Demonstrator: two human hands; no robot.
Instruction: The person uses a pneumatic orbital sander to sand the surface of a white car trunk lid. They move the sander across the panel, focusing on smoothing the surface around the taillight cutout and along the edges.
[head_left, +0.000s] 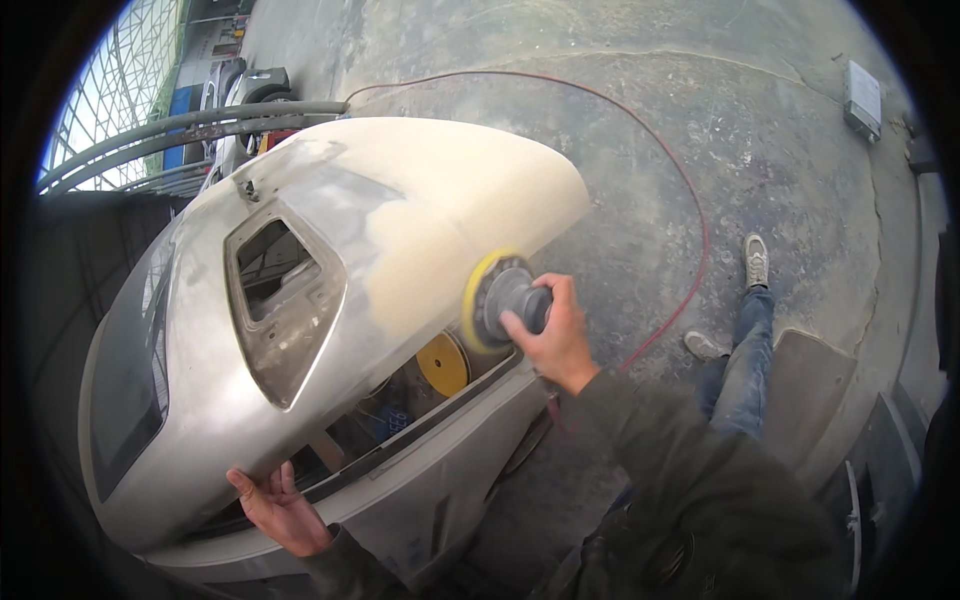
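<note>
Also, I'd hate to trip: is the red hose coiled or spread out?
Spread out: the hose lies on the floor in one long, open curve, bending round toward the right hand.

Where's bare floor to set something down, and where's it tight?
Bare concrete floor: between the red hose and the grey box; also inside the hose's curve, off the cream end of the car panel.
Tight: the gap below the panel, with a yellow disc inside and the left hand at its edge; around the right hand's sander.
</note>
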